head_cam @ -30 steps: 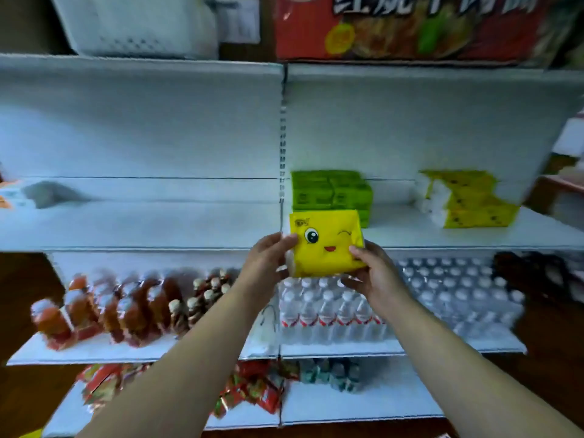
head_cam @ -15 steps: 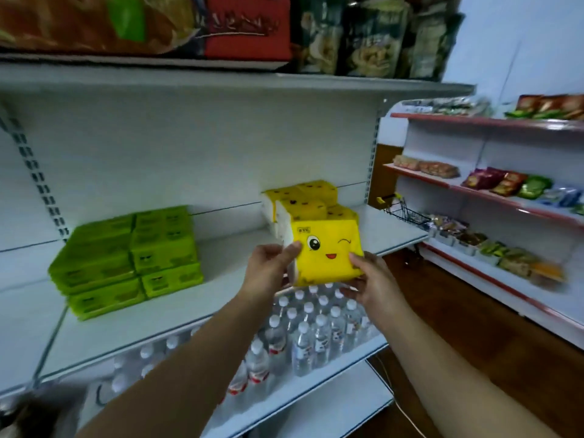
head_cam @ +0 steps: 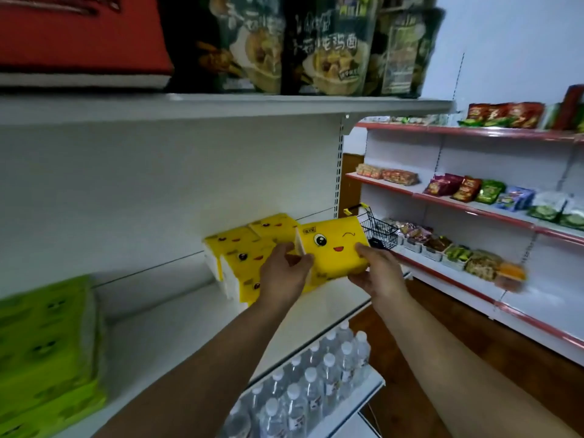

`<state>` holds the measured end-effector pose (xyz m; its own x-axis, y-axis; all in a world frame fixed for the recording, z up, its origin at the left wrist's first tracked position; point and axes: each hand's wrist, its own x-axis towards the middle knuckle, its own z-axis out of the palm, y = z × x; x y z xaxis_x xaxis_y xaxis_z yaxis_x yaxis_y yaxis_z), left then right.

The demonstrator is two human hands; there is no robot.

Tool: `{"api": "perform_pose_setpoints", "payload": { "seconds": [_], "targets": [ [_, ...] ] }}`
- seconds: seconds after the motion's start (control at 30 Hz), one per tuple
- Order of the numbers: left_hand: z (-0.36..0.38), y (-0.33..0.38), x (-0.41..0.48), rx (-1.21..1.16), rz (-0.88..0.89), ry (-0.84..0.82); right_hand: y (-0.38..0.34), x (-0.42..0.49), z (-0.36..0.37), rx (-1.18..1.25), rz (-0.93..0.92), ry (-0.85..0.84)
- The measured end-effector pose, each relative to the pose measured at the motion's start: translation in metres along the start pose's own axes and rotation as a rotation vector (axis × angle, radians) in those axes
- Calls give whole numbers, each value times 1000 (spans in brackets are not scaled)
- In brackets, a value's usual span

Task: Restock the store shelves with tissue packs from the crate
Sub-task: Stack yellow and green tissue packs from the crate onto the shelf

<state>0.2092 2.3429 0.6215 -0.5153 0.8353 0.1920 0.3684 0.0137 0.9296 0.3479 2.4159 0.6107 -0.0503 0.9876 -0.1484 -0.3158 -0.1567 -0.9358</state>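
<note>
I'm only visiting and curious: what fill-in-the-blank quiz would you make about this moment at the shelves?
1. The left hand and right hand hold one tissue pack coloured ____.
2. The far-left packs on the shelf are ____.
3. The water bottles stand one level ____ that shelf.
Missing words: yellow; green; below.

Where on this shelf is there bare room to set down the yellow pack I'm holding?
The widest bare patch of shelf lies between the green packs and the yellow stack. A narrower strip runs along the front edge, before the stack. The bottles crowd the shelf below.
</note>
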Motion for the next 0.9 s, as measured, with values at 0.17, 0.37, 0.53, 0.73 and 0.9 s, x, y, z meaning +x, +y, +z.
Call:
{"api": "perform_pose_setpoints", "payload": {
  "seconds": [0.17, 0.37, 0.53, 0.73, 0.9],
  "targets": [
    [13, 0, 38, 153, 22, 62, -2, 65, 16, -131, 32, -179],
    [27, -6, 63, 801, 77, 24, 11, 115, 27, -438, -39, -271],
    [32, -20, 66, 1066, 67, 44, 31, 125, 24, -690, -184, -390],
    [37, -28, 64, 1018, 43, 49, 44, 124, 17, -683, -222, -555],
    [34, -29, 63, 883, 31, 85, 49, 123, 23, -805, -303, -514]
  ]
}}
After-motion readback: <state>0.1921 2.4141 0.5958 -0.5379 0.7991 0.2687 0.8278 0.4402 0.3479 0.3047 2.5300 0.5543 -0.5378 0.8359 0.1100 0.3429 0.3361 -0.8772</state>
